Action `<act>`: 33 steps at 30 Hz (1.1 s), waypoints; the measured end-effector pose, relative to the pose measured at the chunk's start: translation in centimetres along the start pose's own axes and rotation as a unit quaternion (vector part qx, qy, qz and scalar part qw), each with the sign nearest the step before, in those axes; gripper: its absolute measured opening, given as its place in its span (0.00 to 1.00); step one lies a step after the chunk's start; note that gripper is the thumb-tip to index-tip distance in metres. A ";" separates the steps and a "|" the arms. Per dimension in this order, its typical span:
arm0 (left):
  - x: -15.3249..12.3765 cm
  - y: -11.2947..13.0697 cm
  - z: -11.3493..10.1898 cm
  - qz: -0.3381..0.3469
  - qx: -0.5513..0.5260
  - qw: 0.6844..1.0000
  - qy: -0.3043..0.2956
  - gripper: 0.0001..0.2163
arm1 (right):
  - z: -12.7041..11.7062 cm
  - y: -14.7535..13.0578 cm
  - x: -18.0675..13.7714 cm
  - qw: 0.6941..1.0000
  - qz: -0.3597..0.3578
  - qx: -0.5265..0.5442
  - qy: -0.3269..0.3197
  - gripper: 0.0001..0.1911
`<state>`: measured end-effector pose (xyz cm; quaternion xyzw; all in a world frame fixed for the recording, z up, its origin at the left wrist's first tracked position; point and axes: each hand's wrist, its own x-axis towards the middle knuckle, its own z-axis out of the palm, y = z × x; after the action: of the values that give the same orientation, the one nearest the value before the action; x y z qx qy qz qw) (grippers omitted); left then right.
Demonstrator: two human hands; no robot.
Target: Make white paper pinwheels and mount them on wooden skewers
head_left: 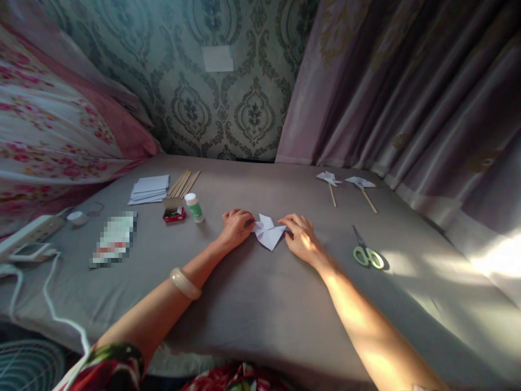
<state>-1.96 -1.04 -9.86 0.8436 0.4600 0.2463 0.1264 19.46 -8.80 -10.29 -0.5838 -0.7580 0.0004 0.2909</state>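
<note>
A white paper pinwheel (270,234) with folded blades lies between my hands, just above or on the grey cloth surface. My left hand (238,227) pinches its left blade, the fingers curled round the edge. On the opposite side, my right hand (300,234) grips the right blade between thumb and fingers. No stick shows on this pinwheel. To the left of my left hand stand a white-capped glue bottle (194,208) with a green label and a small open red box (174,212) of dark small pieces. Green-handled scissors (366,254) lie to the right of my right hand.
Two finished-looking pinwheels on sticks, one (329,179) beside another (361,183), lie at the back right. A stack of white paper (150,189) and several wooden sticks (184,183) are at the back left. A power strip (30,234) with white cables occupies the left edge.
</note>
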 end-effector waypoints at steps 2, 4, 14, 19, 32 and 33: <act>0.5 -0.3 -0.3 -0.007 -0.018 1.000 -0.008 0.07 | -0.2 -0.6 -0.1 1.000 -0.016 -0.009 -0.005 0.21; 0.9 -0.6 -0.6 -0.011 -0.034 0.999 -0.014 0.07 | -0.4 -1.1 -0.2 0.999 -0.034 -0.011 -0.011 0.21; 1.8 -1.1 -0.4 -0.005 -0.070 0.998 0.005 0.07 | 0.1 -3.7 -0.5 0.995 -0.100 -0.015 -0.012 0.10; 1.8 -0.6 -0.4 0.008 -0.071 0.997 -0.008 0.07 | 0.3 -4.0 -0.5 0.993 -0.115 -0.020 -0.021 0.04; -1.5 2.1 -1.5 0.127 0.027 0.991 0.027 0.08 | 0.5 -3.6 -0.5 0.994 -0.072 0.001 -0.076 0.04; -2.0 2.2 -1.7 0.149 0.040 0.988 0.005 0.09 | 0.5 -3.6 -0.5 0.994 -0.070 0.007 -0.079 0.05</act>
<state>-2.17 -3.90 -8.07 0.9059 0.3394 0.2479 0.0519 16.11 -10.25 -9.74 -0.5250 -0.8179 0.0316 0.2333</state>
